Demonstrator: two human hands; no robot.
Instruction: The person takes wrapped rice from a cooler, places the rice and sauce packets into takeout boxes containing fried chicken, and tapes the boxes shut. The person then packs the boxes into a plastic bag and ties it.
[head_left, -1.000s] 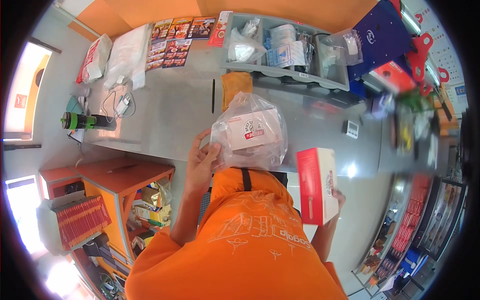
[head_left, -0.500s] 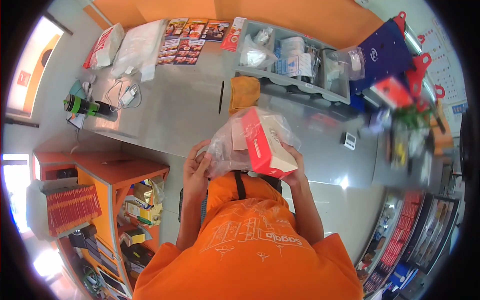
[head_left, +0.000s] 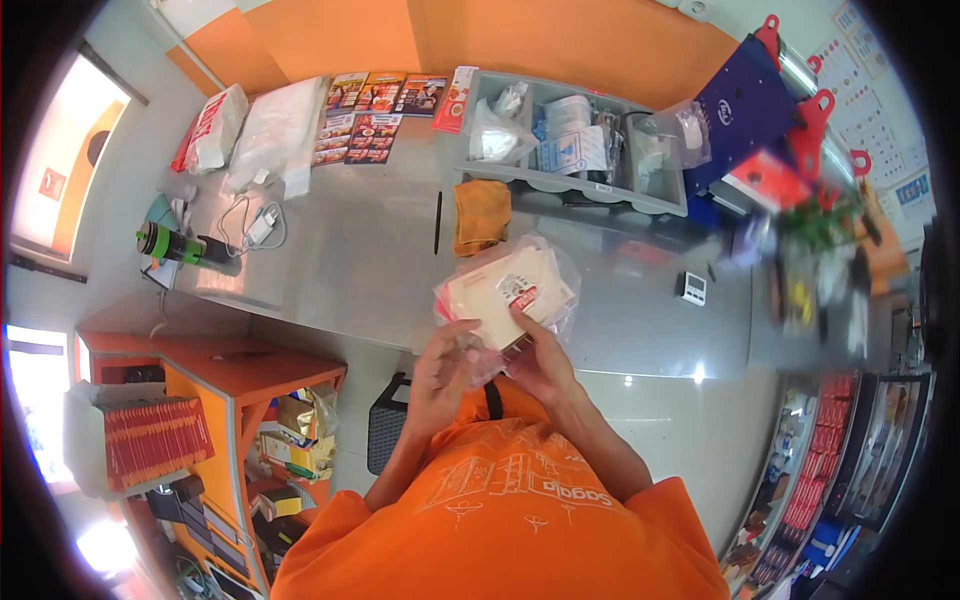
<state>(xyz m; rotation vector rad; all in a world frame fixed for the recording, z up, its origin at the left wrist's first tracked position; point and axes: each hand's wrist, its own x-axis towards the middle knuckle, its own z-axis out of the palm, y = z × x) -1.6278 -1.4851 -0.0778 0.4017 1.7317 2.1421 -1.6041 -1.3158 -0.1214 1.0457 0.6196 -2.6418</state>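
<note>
A cream and red cardboard box (head_left: 495, 285) with a printed logo faces up toward me, with a clear plastic bag (head_left: 565, 272) around it. At its lower left corner, my left hand (head_left: 442, 372) is closed on the bag's crumpled plastic. My right hand (head_left: 541, 362) grips the box's lower right side, thumb on the cream face and the other fingers mostly hidden underneath. Just beyond the box, a folded orange-brown cloth (head_left: 482, 217) lies on the metal table (head_left: 350, 225).
A grey divided bin (head_left: 590, 185) of packaged items stands at the back, beside leaflets (head_left: 375, 120) and plastic bags (head_left: 275, 135). A black stick (head_left: 437, 223), a white timer (head_left: 692, 288) and a green-black bottle (head_left: 180, 245) lie on the table. An orange shelf unit (head_left: 230, 350) stands lower left.
The box has turned so its cream face with the logo points up, where the red side showed before. My hands have come closer together, the left moving right and the right moving left.
</note>
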